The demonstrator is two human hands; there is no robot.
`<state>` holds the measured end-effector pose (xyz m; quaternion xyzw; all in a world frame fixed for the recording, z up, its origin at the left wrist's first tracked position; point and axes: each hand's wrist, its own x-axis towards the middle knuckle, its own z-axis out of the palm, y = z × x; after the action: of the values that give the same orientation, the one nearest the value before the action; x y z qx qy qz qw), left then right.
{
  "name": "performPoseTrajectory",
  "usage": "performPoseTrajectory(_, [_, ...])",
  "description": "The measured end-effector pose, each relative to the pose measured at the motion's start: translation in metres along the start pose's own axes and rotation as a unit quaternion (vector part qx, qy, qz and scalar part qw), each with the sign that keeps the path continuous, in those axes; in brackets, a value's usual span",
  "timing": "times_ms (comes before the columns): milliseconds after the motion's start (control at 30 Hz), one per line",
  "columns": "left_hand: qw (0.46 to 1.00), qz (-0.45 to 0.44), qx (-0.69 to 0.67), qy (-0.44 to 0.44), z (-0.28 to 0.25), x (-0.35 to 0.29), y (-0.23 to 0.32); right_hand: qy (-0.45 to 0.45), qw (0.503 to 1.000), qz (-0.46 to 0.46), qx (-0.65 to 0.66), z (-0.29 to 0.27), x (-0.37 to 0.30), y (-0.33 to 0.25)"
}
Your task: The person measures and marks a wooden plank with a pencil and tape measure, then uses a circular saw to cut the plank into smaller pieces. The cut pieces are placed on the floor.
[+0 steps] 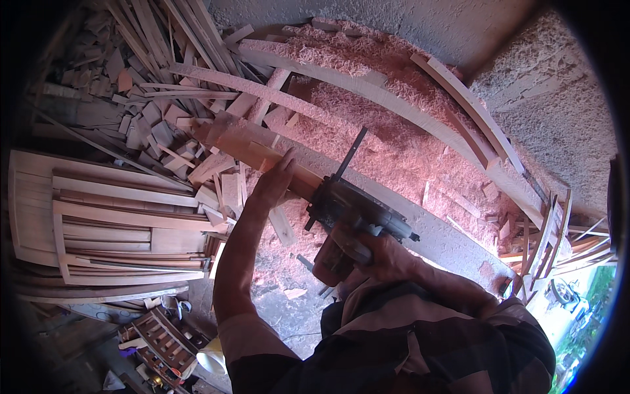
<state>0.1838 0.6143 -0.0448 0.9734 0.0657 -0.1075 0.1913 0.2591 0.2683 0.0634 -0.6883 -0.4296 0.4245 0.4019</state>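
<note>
My right hand [384, 256] is wrapped round the rear handle of a dark power planer [357, 207]. A black bar sticks out from the planer's far side. The planer's front end sits over a reddish-brown wooden board [305, 180] and covers part of it. Just left of the tool, my left hand [275, 180] grips the board, with its fingers over the top and the thumb side partly hidden. Under the board lies a long, dusty plank [420, 230], running from upper left to lower right.
Pinkish wood shavings [394, 151] are heaped beyond the plank, with a curved timber [367, 88] across them. Offcuts [147, 125] pile up at the upper left. Curved wooden panels [125, 223] are stacked at the left. A rough wall [545, 111] stands at the right.
</note>
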Motion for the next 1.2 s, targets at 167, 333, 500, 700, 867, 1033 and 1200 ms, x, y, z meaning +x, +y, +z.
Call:
performPoseTrajectory(167, [0.999, 0.044, 0.011, 0.006, 0.018, -0.001, -0.030, -0.003, 1.000, 0.010, -0.008, 0.005, 0.009, -0.002])
performPoseTrajectory(333, [0.981, 0.044, 0.162, 0.092, 0.017, -0.003, -0.031, -0.021, 0.999, 0.041, 0.002, 0.001, 0.015, -0.010])
performPoseTrajectory(500, [0.982, 0.045, 0.169, 0.072, 0.017, -0.002, -0.045, -0.039, 0.998, 0.044, 0.011, 0.002, 0.025, -0.012])
performPoseTrajectory(700, [0.981, 0.074, 0.167, 0.066, 0.005, -0.001, -0.048, 0.018, 0.999, -0.028, -0.003, 0.012, 0.034, -0.007])
performPoseTrajectory(867, [0.991, 0.046, 0.068, 0.102, -0.008, 0.000, -0.040, 0.018, 1.000, -0.020, -0.010, 0.014, 0.042, -0.010])
performPoseTrajectory(1033, [0.992, 0.072, 0.049, 0.086, -0.008, 0.000, -0.056, 0.023, 0.999, -0.028, -0.011, 0.020, 0.055, -0.014])
performPoseTrajectory(1200, [0.989, 0.101, 0.045, 0.099, -0.004, 0.002, -0.066, -0.040, 0.999, 0.030, -0.001, 0.016, 0.064, -0.018])
